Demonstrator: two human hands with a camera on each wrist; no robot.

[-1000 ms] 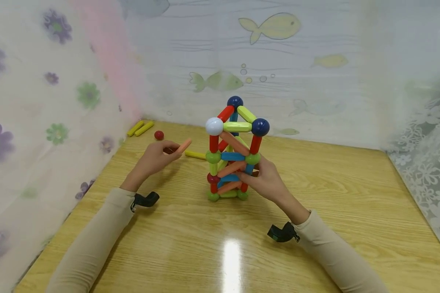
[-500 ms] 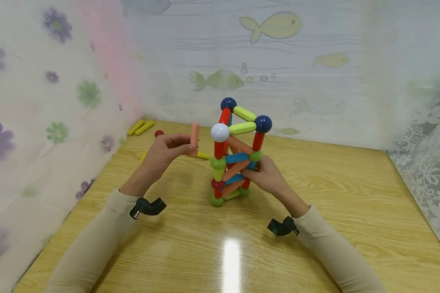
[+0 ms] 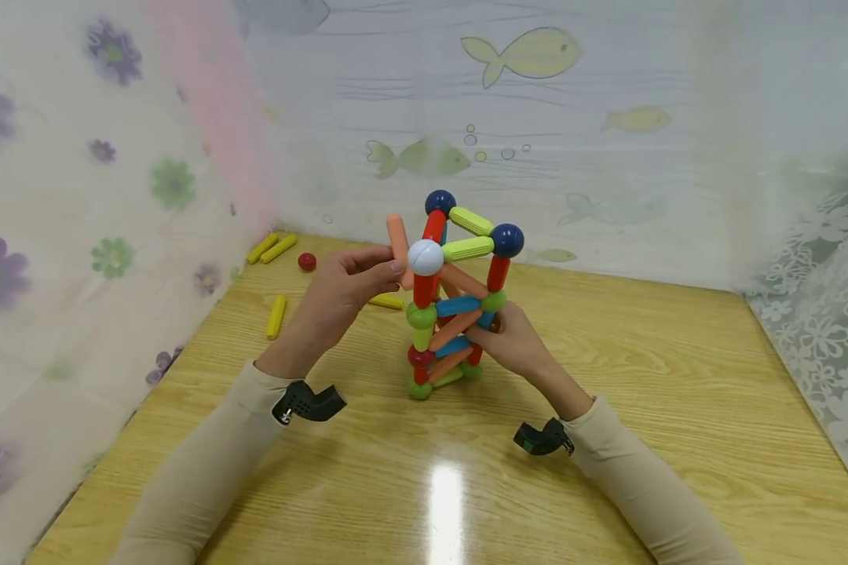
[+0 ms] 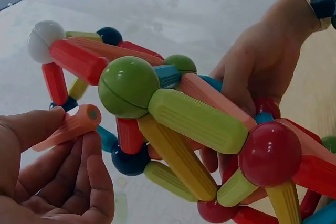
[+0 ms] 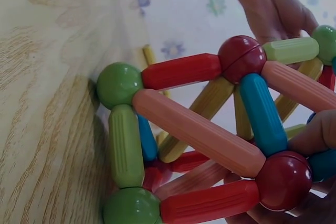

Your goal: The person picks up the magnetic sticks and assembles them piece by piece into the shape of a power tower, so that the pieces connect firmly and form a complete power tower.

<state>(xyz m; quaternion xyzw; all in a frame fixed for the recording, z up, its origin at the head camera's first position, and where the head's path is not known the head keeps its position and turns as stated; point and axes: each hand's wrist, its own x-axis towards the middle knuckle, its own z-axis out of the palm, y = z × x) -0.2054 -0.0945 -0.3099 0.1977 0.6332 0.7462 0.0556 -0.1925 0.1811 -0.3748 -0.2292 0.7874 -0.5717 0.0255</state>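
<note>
A tower of coloured rods and balls [image 3: 458,304] stands on the table, topped by a white ball [image 3: 425,257] and two dark blue balls. My left hand [image 3: 346,294] pinches an orange rod [image 3: 397,239] between thumb and fingers, just left of the white ball. In the left wrist view the orange rod [image 4: 73,127] points one round end at the tower, near a green ball [image 4: 129,87]. My right hand [image 3: 512,341] grips the tower's right side at mid-height, and its fingers are partly hidden behind the rods. The right wrist view has its thumb [image 5: 320,132] beside a dark red ball [image 5: 284,181].
Two yellow rods [image 3: 272,247] and a red ball [image 3: 307,261] lie at the table's back left. Another yellow rod [image 3: 275,317] lies left of my left wrist, and one more [image 3: 386,301] behind the left hand. A printed curtain [image 3: 290,118] borders the table.
My left hand has moved right and up to the tower, turning the orange rod from slanted to nearly upright. The tower has turned slightly in my right hand's grip.
</note>
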